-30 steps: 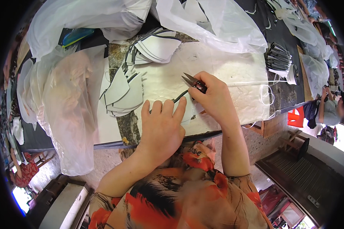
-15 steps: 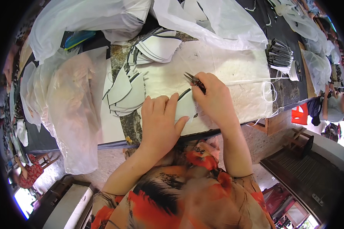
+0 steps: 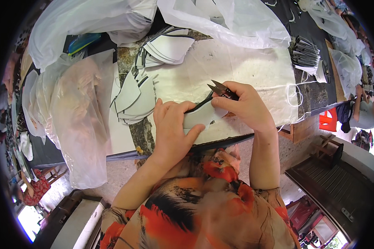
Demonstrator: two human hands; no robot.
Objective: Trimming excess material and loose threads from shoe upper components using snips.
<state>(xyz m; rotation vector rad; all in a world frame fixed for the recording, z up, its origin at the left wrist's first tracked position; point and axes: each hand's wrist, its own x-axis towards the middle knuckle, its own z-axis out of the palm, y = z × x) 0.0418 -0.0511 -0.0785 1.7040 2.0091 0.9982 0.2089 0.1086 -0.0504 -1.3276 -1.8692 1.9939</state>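
Note:
In my left hand (image 3: pixel 170 126) is the end of a curved white fabric piece (image 3: pixel 198 118) with black edging, pinched between thumb and fingers near the table's front edge. My right hand (image 3: pixel 250 107) is closed around small dark thread snips (image 3: pixel 225 90). Their pointed blades are parted and aim up and left, over the end of the black edging. The right thumb lies against the piece's right end; whether it grips the fabric too, I cannot tell. Left of my hands lie a fanned pile of similar white pieces (image 3: pixel 131 98) and, behind it, another pile (image 3: pixel 170 47).
A pale sheet (image 3: pixel 237 66) covers the table's middle. Clear plastic bags (image 3: pixel 81 120) bulge at left and along the back. At right sit a bundle of dark-edged pieces (image 3: pixel 305 53) and loops of white cord (image 3: pixel 294 95). A red stool (image 3: pixel 328 120) stands beyond the table.
My right hand has moved slightly right and down, and the snips have turned, staying in its grip. The white piece is tilted and drawn rightward between my hands. My left fingers have shifted little.

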